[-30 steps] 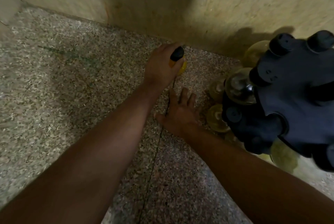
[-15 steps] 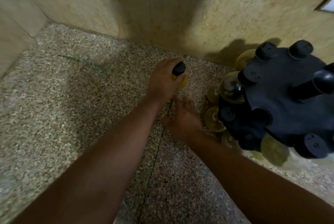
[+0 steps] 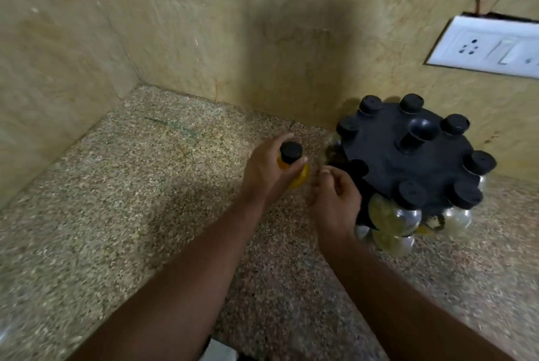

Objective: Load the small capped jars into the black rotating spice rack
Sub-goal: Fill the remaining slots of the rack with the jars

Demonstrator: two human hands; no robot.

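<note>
My left hand [image 3: 267, 172] grips a small jar [image 3: 291, 166] with a black cap and yellow contents, held upright just left of the black rotating spice rack [image 3: 408, 156]. My right hand [image 3: 335, 200] hovers between that jar and the rack, fingers loosely curled with nothing in them, close to the rack's near-left edge. The rack's round top carries several black-capped jars in its rim slots, with a central knob [image 3: 417, 133]. Clear round jars [image 3: 393, 214] hang below the rim on the near side. A slot [image 3: 357, 166] at the rack's left edge looks vacant.
The speckled granite counter [image 3: 145, 200] runs into a corner of beige stone walls [image 3: 204, 25]. A white socket plate [image 3: 490, 47] with wires above it sits on the wall behind the rack. The rack stands close to the back wall.
The view has tilted up, so the rack sits further off. My left hand has lifted the jar toward the rack. My right hand has risen off the counter and curled its fingers.
</note>
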